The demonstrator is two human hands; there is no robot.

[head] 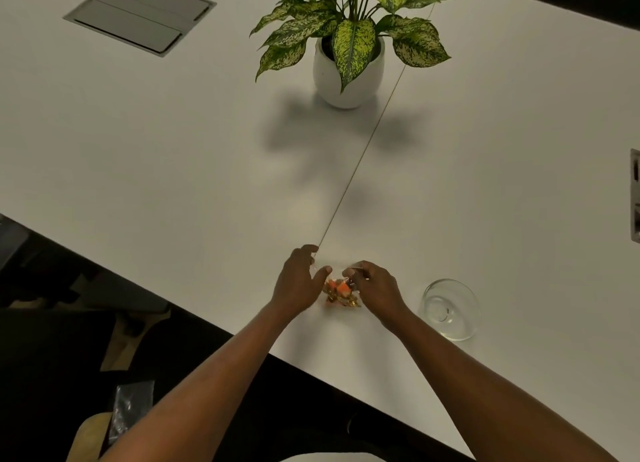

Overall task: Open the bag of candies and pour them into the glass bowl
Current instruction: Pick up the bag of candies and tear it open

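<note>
Near the table's front edge, left hand and right hand pinch the clear candy bag by its top corners; light, crinkly, slippery film, so grip at the seal; glass bowl sits just beside.

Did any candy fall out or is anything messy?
No candy has spilled. The candies sit inside the clear bag between both hands. The glass bowl is empty and the plant pot stands upright.
</note>
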